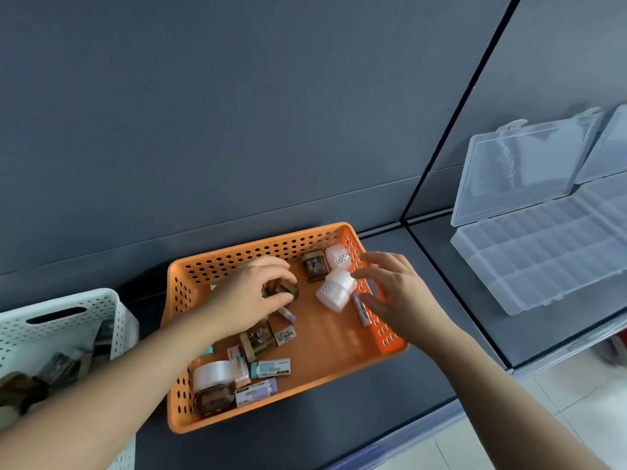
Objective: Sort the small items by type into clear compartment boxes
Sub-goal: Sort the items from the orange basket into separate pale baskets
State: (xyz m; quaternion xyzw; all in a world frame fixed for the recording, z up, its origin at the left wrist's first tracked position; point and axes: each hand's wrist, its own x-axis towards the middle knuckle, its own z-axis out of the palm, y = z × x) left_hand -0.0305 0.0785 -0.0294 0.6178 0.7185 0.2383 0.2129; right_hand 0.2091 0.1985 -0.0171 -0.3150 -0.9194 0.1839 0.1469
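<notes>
The left hand [247, 296] curls its fingers round a small brown box [283, 289] inside the orange basket [386, 340]. The right hand [393, 293], fingers spread and holding nothing, reaches for the white tubs [334, 290] just beside it. This looks like the picking step. Next, each pick must clear the basket's perforated wall and cross the dark worktop [373, 401] to the open compartment box [543, 266], well apart on the right

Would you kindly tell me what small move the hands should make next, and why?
Probably lift the brown item out of the orange basket, since the left hand grips it, and carry it toward the open clear compartment box.
</notes>
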